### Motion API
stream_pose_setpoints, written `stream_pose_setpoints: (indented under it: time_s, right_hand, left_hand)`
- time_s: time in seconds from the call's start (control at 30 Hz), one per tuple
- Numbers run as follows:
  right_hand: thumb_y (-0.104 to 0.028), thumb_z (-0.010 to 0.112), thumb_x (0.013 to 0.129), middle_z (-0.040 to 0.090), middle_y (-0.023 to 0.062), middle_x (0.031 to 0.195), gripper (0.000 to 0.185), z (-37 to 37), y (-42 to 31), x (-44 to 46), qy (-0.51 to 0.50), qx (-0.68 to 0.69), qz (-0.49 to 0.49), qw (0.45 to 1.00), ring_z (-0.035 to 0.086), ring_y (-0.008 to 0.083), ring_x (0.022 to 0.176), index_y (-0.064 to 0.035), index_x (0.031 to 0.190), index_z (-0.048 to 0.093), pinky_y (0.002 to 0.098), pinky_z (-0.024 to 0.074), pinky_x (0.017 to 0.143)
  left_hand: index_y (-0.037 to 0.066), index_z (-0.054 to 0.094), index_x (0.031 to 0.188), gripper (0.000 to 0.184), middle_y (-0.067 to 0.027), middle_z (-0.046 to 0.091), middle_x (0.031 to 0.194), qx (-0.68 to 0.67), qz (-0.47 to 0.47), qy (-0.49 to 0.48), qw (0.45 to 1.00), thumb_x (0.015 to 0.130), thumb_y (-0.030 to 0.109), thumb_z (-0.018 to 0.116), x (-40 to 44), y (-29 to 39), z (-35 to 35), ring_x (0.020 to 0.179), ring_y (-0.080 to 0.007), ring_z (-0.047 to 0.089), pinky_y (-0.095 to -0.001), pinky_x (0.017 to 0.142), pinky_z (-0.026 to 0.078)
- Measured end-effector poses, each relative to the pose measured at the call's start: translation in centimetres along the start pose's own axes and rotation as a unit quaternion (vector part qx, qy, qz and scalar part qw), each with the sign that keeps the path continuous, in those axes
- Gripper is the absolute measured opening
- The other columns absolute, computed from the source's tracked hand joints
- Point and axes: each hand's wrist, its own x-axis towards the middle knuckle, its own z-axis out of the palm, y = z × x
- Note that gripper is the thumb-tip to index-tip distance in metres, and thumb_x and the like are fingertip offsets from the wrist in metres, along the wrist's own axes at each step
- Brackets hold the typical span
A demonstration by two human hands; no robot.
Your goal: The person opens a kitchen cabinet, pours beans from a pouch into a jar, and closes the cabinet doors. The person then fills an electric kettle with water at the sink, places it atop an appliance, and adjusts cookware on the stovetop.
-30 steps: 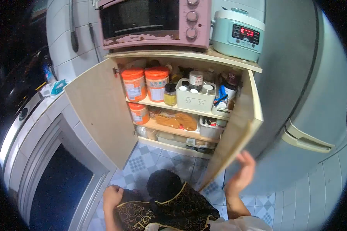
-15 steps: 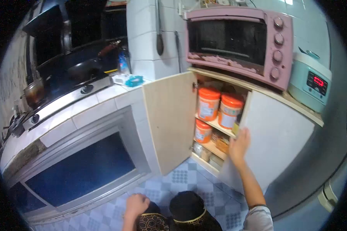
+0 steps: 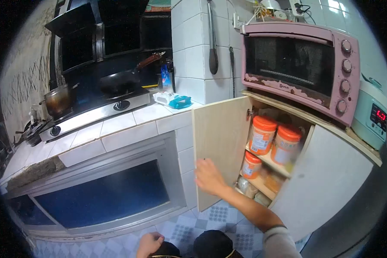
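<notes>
My right hand [image 3: 210, 176] is at the free edge of the open wooden cabinet door [image 3: 221, 129], its fingers bent against that edge. Low in the view, my left hand [image 3: 150, 244] rests by my knee with its fingers curled in, and nothing shows in it. Inside the cabinet, two orange-lidded tubs, a left one [image 3: 261, 135] and a right one [image 3: 285, 144], stand on the upper shelf. A smaller orange tub [image 3: 251, 165] is on the shelf below, beside a blurred brownish container [image 3: 271, 180].
A pink toaster oven [image 3: 290, 64] and a pale green rice cooker [image 3: 372, 112] sit on the cabinet top. The white right-hand door [image 3: 327, 176] is closed. To the left are a gas stove [image 3: 99, 112], a wok [image 3: 118, 82], a pot [image 3: 58, 102] and a teal plastic bag [image 3: 180, 102].
My right hand has moved left from the right side of the cabinet opening to the open door's edge. The camera has turned, shifting the scene rightward and down. My left hand stays low.
</notes>
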Motion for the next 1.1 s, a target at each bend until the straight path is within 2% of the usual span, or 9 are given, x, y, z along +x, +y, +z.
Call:
stream_pose_setpoints:
  time_s: [0.17,0.23,0.53,0.63,0.7,0.77,0.9,0.97,1.1]
  right_hand:
    - [-0.026,0.055,0.076,0.058,0.0167,0.103,0.032,10.5,1.5,1.8,-0.083,-0.169,-0.071,0.98,0.043,0.0315,0.114,0.0009,0.092,0.06,0.0412,0.0209,0.105]
    - [-0.023,0.048,0.079,0.059,0.0177,0.1,0.03,9.8,2.0,1.0,-0.234,-0.299,-0.119,0.917,0.046,0.0308,0.111,0.0019,0.091,0.06,0.0401,0.023,0.104]
    - [-0.014,0.052,0.066,0.054,0.0101,0.067,0.007,-5.3,1.2,-11.3,-0.122,-0.192,0.063,0.972,0.051,0.0254,0.075,-0.0072,0.063,0.055,0.0368,0.04,0.077]
    - [-0.011,0.052,0.064,0.051,0.0095,0.064,0.007,-9.4,4.4,-14.9,-0.082,-0.188,0.129,0.97,0.049,0.0262,0.073,-0.0051,0.063,0.055,0.0391,0.0398,0.071]
    - [-0.009,0.051,0.066,0.051,0.0101,0.067,0.006,-12.1,6.6,-15.7,-0.109,-0.273,0.161,0.942,0.048,0.0258,0.075,-0.0042,0.066,0.055,0.0378,0.0365,0.072]
    - [-0.009,0.051,0.067,0.051,0.0108,0.07,0.006,-13.1,9.3,-17.3,-0.124,-0.32,0.177,0.922,0.048,0.0255,0.077,-0.0038,0.067,0.055,0.037,0.0354,0.072]
    - [-0.011,0.055,0.066,0.05,0.0125,0.077,0.011,-12.8,13.5,-19.4,-0.124,-0.321,0.277,0.897,0.046,0.0269,0.082,-0.0025,0.072,0.056,0.0379,0.0352,0.073]
    - [-0.015,0.059,0.065,0.05,0.0131,0.079,0.016,-12.5,13.7,-19.2,-0.124,-0.311,0.306,0.891,0.046,0.0287,0.084,-0.0016,0.074,0.056,0.0393,0.0355,0.075]
    - [-0.015,0.06,0.063,0.048,0.015,0.08,0.017,-12.8,13.8,-18.4,-0.049,-0.288,0.337,0.895,0.046,0.0305,0.082,-0.0007,0.072,0.054,0.0412,0.0366,0.071]
  left_hand:
    - [0.007,0.068,0.081,0.02,-0.0114,0.065,0.069,-0.061,-0.02,0.067,0.996,0.073,0.023,0.06,-1.2,-0.4,-0.1,0.063,-0.0199,0.062,-0.0303,0.062,0.047]
    - [0.006,0.068,0.081,0.02,-0.0115,0.065,0.069,-0.059,-0.034,0.064,0.996,0.073,0.022,0.06,-1.4,-1.0,-0.3,0.064,-0.0196,0.062,-0.0301,0.062,0.047]
    - [0.002,0.067,0.079,0.02,-0.0127,0.065,0.072,-0.047,-0.009,0.063,0.997,0.073,0.019,0.059,-0.7,-2.7,0.4,0.064,-0.0187,0.062,-0.0313,0.062,0.047]
    - [0.006,0.064,0.082,0.017,-0.0156,0.061,0.07,0.033,0.054,0.055,0.996,0.08,0.021,0.056,-0.3,0.0,0.7,0.066,-0.0306,0.059,-0.0352,0.059,0.046]
    - [0.002,0.067,0.081,0.018,-0.0132,0.066,0.073,0.027,0.054,0.039,0.997,0.075,0.016,0.058,0.0,3.2,1.5,0.066,-0.0189,0.062,-0.0318,0.063,0.047]
    - [0.007,0.068,0.081,0.021,-0.0146,0.064,0.078,-0.117,0.111,-0.002,0.987,0.077,0.025,0.056,2.2,3.9,4.6,0.077,-0.0298,0.062,-0.0344,0.069,0.048]
    - [0.0,0.066,0.086,0.018,-0.0058,0.066,0.075,-0.223,0.119,-0.074,0.965,0.081,0.013,0.056,6.2,9.4,10.3,0.068,-0.0124,0.058,-0.0278,0.06,0.045]
    - [0.001,0.066,0.086,0.023,-0.0107,0.066,0.083,-0.315,0.05,-0.135,0.938,0.08,0.021,0.058,9.4,9.5,15.6,0.079,-0.0173,0.061,-0.0291,0.072,0.047]
    - [-0.002,0.065,0.083,0.035,-0.0156,0.065,0.077,-0.122,0.043,-0.194,0.972,0.071,0.03,0.06,15.6,1.4,29.4,0.074,-0.02,0.061,-0.0344,0.066,0.047]
